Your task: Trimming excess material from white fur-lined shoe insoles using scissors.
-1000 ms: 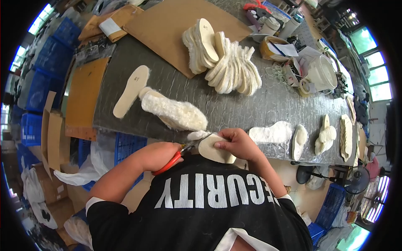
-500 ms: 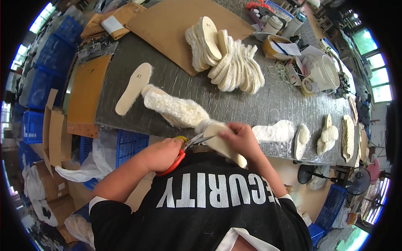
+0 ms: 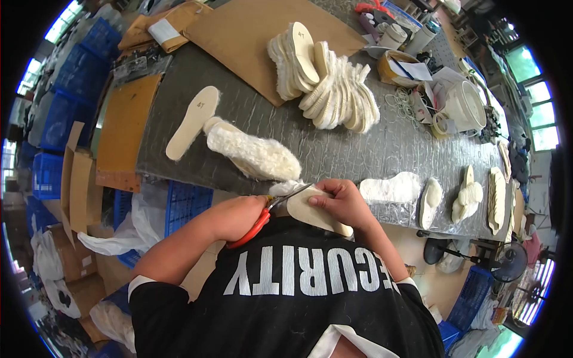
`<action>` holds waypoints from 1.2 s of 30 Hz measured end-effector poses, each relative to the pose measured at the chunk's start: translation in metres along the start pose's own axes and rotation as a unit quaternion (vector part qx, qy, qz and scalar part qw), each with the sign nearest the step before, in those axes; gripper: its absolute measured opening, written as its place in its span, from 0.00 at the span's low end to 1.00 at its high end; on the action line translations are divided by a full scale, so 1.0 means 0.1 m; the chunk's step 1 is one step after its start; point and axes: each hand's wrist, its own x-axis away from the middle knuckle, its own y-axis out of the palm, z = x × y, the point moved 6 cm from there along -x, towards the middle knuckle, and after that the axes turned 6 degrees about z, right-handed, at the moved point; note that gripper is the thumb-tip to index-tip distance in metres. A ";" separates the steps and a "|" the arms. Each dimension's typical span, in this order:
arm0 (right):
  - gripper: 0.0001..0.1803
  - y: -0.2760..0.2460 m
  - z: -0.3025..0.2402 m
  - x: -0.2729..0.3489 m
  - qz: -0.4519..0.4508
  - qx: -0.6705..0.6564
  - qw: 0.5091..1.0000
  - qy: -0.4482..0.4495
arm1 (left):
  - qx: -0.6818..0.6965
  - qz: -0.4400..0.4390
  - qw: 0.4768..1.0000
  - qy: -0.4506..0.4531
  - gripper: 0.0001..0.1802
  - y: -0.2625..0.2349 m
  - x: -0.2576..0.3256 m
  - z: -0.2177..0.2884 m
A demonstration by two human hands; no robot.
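Note:
My left hand (image 3: 242, 217) is closed around red-handled scissors (image 3: 255, 230), whose blades slant across the end of a cream insole. Between the thumb and fingers of my right hand (image 3: 346, 203) is that insole (image 3: 311, 213), smooth side up, at the table's near edge. White fleece sticks out beyond the blades at its far end. A stack of fleecy insoles (image 3: 253, 153) lies just past the scissors, and a single smooth insole (image 3: 192, 122) rests to its left. How far apart the blades are is hard to make out.
A large pile of insoles (image 3: 343, 98) stands farther back beside brown cardboard (image 3: 250, 42). More fleecy insoles (image 3: 390, 188) line the near right edge. At the back right are a white bucket (image 3: 465, 107) and a bundle of strings (image 3: 401, 102). Blue crates (image 3: 186, 206) stand below the table.
The held insole has turned, with more of its smooth face showing. The scissors blades have shifted to its far edge, and my right fingers have moved slightly.

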 end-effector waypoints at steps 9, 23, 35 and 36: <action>0.10 0.02 -0.01 0.06 -0.015 -0.004 1.000 -0.018 | -0.064 -0.032 0.997 0.007 0.08 0.01 0.07 0.07; 0.10 0.08 -0.04 0.09 -0.061 0.035 0.996 -0.047 | -0.055 -0.026 0.997 0.055 0.08 0.03 0.08 0.09; 0.12 0.02 0.00 0.11 -0.017 0.173 0.973 -0.149 | -0.117 -0.053 0.990 0.056 0.14 -0.01 0.19 -0.11; 0.13 0.02 -0.07 0.14 0.013 0.305 0.918 -0.251 | -0.090 -0.067 0.993 0.037 0.15 -0.01 0.20 -0.09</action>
